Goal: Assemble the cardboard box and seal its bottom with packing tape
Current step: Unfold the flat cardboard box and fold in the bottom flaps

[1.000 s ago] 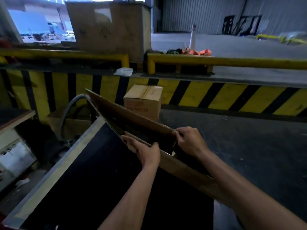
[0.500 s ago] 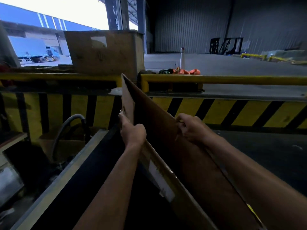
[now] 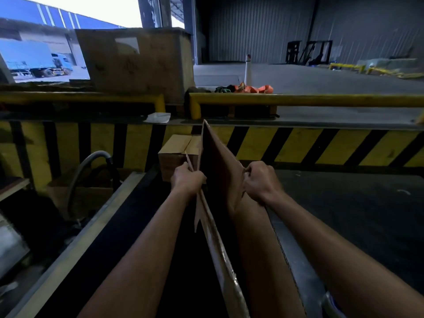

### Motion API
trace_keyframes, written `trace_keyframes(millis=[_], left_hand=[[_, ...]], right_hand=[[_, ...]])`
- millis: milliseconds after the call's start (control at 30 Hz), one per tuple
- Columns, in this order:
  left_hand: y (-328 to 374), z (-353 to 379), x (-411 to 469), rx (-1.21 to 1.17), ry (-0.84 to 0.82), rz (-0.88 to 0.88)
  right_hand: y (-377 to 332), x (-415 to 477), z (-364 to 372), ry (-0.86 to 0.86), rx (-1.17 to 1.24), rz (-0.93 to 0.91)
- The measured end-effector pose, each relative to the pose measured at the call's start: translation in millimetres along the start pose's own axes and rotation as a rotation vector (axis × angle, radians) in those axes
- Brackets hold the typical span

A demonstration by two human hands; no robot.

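- Cardboard, still flat, is pinched from both sides: the left hand point(image 3: 187, 180) is closed on one panel's thin edge, and the right hand point(image 3: 260, 183) is fisted on the opposite panel.
- Standing on edge between the forearms over the dark table point(image 3: 110, 244), the cardboard box point(image 3: 220, 166) looks light, stiff along its faces and weak only at the creases.
- Gripping near the folds and pulling the panels apart should square it; thin edges may bend or tear.
- Beyond, a small closed carton point(image 3: 176, 154) sits below the striped barrier point(image 3: 321, 143).
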State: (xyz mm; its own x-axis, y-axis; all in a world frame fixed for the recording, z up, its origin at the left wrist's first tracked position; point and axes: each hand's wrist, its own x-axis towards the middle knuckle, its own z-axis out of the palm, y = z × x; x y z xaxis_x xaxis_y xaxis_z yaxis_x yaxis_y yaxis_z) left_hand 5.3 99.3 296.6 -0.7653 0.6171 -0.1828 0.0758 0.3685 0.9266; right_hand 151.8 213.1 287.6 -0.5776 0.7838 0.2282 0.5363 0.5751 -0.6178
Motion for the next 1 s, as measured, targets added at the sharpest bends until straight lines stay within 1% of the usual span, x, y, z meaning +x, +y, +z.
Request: trace_keyframes(millis=[67, 133, 167, 267, 367, 533, 600, 633, 733, 833, 900, 1000], left_hand=[[-2.8, 6.6, -23.8, 0.003, -0.183, -0.016], [-15.8, 14.5, -49.5, 0.0, -0.359, 0.008], [-23.2, 17.3, -58.5, 0.0, -0.381, 0.033], [-34.8, 15.2, -55.4, 0.028, -0.242, 0.076], [-27.9, 1.0, -43.8, 0.037, -0.152, 0.112], [-28.2, -22.8, -5.4, 0.103, -0.022, 0.088], [-28.5, -32.7, 14.4, 0.111, 0.021, 0.066], [-28.1, -38.4, 24.8, 0.123, 0.041, 0.06], [-27.8, -54.7, 53.0, 0.182, 0.062, 0.067], [-18.2, -61.6, 52.9, 0.193, 0.073, 0.082], [-14.7, -61.1, 53.1, 0.18, 0.065, 0.088], [-12.8, -56.0, 53.8, 0.175, 0.006, 0.083]], right_hand=[[0.4, 2.1, 3.9, 0.017, -0.01, 0.013], [2.2, 4.7, 7.3, 0.024, -0.021, 0.016], [3.2, 6.2, 8.4, 0.022, -0.029, 0.008], [5.8, 10.9, 7.4, 0.008, -0.046, -0.033], [8.1, 16.6, -3.3, 0.011, -0.081, -0.052], [26.1, 22.6, -26.9, -0.034, -0.214, -0.003], [35.4, 22.6, -36.9, -0.093, -0.27, 0.031], [36.6, 21.4, -43.2, -0.156, -0.291, 0.054], [32.6, 21.2, -59.7, -0.334, -0.382, 0.106], [28.3, 24.7, -59.5, -0.457, -0.336, 0.142], [30.8, 31.6, -48.2, -0.496, -0.343, 0.131], [41.2, 46.9, -29.7, -0.479, -0.404, 0.134]])
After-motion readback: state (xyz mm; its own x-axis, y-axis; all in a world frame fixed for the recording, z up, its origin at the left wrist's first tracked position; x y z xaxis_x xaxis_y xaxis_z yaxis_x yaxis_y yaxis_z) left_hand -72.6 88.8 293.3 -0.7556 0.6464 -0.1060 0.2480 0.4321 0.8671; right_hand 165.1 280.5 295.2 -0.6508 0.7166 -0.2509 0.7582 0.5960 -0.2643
